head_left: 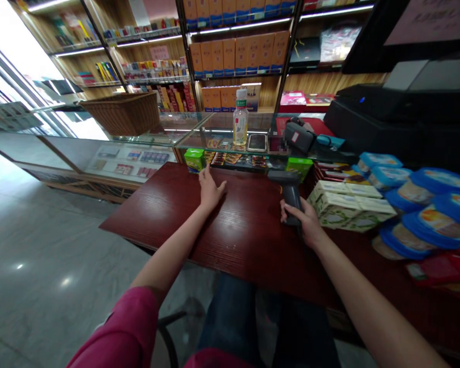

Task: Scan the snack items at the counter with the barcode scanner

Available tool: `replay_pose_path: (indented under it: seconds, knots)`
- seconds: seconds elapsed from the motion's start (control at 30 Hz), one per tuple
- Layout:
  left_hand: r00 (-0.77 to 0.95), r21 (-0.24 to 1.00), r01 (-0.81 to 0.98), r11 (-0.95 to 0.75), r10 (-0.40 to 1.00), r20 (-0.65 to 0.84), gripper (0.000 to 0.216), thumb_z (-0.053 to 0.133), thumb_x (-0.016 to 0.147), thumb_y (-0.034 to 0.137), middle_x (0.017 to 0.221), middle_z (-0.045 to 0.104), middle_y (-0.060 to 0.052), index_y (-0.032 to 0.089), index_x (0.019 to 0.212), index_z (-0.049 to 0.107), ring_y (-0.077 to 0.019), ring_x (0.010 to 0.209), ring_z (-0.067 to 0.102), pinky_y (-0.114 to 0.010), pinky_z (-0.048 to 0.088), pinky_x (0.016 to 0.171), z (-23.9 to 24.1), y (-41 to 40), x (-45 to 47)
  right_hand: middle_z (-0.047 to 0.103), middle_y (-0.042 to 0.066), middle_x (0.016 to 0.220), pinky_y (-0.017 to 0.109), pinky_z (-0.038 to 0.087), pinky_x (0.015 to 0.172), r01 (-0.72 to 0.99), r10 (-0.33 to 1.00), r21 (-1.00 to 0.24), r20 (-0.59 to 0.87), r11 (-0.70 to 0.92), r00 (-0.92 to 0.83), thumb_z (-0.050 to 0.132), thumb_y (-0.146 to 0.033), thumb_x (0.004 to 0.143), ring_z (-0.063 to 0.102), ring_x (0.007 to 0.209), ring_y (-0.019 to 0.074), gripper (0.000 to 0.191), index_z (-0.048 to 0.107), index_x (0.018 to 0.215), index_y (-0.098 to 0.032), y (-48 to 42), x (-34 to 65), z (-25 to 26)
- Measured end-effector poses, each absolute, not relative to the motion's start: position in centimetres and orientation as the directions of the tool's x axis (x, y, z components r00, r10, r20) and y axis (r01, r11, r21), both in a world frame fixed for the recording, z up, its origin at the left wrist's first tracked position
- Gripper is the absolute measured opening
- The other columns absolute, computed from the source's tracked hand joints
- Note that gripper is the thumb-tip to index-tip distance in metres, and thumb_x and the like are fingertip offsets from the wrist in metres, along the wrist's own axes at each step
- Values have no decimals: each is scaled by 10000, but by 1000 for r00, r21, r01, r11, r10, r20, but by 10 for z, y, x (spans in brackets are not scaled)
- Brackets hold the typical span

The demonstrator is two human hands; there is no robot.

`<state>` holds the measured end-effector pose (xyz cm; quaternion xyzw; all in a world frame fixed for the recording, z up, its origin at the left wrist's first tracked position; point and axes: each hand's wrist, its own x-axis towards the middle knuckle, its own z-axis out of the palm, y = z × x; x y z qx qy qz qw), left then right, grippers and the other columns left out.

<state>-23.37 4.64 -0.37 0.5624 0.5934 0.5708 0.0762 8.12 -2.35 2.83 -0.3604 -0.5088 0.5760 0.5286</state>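
My right hand (pixel 306 219) is wrapped around the handle of a dark grey barcode scanner (pixel 290 191), its head raised and pointing left above the table. Over the dark red wooden table (pixel 237 230), my left hand (pixel 210 189) has its fingers stretched forward and the thumb apart, with nothing in it. Its fingertips come close to a small green box (pixel 194 160) at the table's far edge; whether they touch it I cannot tell. A second green box (pixel 299 166) stands behind the scanner.
Beyond the table, a clear drink bottle (pixel 240 120) and a phone (pixel 257 142) rest on the glass counter. A wicker basket (pixel 126 113) sits to the left. Pale green cartons (pixel 341 208) and blue-lidded tubs (pixel 425 225) crowd the right side.
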Motion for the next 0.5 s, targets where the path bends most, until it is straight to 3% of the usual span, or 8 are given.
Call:
replay_pose_path:
  seconds: [0.1,0.3,0.4,0.5]
  knots:
    - [-191,794,487,-364,842,504,840,787,806,166,1510,406,-207,171,1555,406,-361,1507,383,-527,242,1317,-14,54,-180,667,0,741,312,525,537,-128,972,-973,208,194,-105,905,-392,776,584,562,157,321,718,977,-225,-38,91,30]
    - [-44,846,323,-424,886,461,828,807,833,232,1527,436,-275,117,1545,400,-372,1482,427,-511,305,1289,-20,98,-73,700,57,888,357,547,640,79,855,-887,460,455,241,875,-302,786,619,707,216,272,745,1018,-247,-74,122,30]
    - [-63,854,349,-385,900,431,854,816,840,241,1538,451,-301,80,1553,374,-361,1507,425,-480,328,1282,-18,115,-33,694,63,901,378,563,700,187,800,-867,498,461,335,852,-311,789,627,752,228,260,721,1004,-244,-78,133,32]
    - [-108,858,411,-309,918,382,848,822,847,264,1565,466,-274,112,1557,384,-355,1518,443,-484,347,1274,-18,126,-10,662,27,849,359,548,656,195,770,-878,477,437,423,809,-358,787,602,671,188,289,675,1000,-217,-74,137,35]
